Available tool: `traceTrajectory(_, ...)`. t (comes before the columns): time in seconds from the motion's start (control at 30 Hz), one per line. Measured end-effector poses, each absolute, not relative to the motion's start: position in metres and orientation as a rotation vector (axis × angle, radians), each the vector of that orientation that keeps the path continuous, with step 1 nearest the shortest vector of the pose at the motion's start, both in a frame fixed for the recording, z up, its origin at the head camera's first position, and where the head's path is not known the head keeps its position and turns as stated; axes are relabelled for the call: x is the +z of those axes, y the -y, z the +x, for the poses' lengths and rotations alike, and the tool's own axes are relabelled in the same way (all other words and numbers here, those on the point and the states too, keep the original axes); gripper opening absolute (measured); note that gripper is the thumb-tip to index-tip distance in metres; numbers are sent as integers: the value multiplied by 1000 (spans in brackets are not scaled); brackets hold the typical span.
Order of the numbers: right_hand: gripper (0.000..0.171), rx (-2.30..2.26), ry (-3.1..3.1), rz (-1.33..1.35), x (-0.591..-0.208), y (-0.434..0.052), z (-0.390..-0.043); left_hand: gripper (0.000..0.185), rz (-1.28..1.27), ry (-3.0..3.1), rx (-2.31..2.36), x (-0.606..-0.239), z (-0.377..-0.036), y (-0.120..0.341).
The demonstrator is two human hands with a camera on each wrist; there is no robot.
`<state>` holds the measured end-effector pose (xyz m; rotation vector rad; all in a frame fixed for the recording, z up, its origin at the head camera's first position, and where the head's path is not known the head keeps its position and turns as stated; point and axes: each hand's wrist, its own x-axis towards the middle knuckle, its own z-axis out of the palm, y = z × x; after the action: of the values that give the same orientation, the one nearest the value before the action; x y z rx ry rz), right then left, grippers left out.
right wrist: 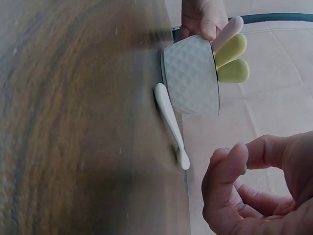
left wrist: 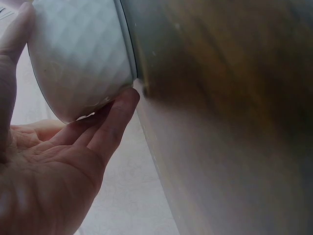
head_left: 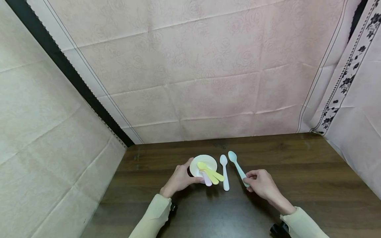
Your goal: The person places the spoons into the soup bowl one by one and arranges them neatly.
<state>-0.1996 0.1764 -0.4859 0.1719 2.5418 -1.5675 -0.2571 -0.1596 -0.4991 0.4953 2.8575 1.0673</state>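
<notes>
Plainly, the right hand (head_left: 262, 185) had its fingertips pinched on the handle end of the pale blue spoon (head_left: 237, 166), whose bowl lay flat on the counter (head_left: 297, 158) pointing away from the person. So thin a pinch so far back looked risky: the long spoon could have swung or slipped out of the fingers if lifted quickly, and its bowl lay just beside the white spoon (head_left: 224, 172), near enough to knock that one askew. The left hand (head_left: 180, 180) was curled round the near side of the white bowl (head_left: 200, 165), thumb at one wall and fingers under the other. Two yellow spoons (head_left: 212, 173) and a pink one (head_left: 206, 180) stuck out of that bowl over its near rim, toward the space between the hands; another handle pushed in there could have levered them out or tipped the bowl if the left hand's hold slackened. The white spoon lay touching or almost touching the bowl's right side, between bowl and blue spoon. Room was good to the right and toward the person, where the dark wood ran open. Behind the bowl the counter ended close at the cloth-hung back wall (head_left: 208, 82), and its left edge (head_left: 119, 172) was not far off.
</notes>
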Motion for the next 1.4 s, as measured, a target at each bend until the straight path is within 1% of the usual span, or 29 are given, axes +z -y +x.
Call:
traceTrajectory(0.53,19,-1601,-2531,114,-480,-178,-199,108,513,-2849,1069,-500,-256,160)
traceTrajectory(0.93,20,-1613,-2518,88,-475,-177,-200,111,503,-2852,1056,-500,-258,160)
traceTrajectory(1.4,21,-1627,-2487,40,-469,-174,-200,110,475,-2846,1071,-499,-257,160)
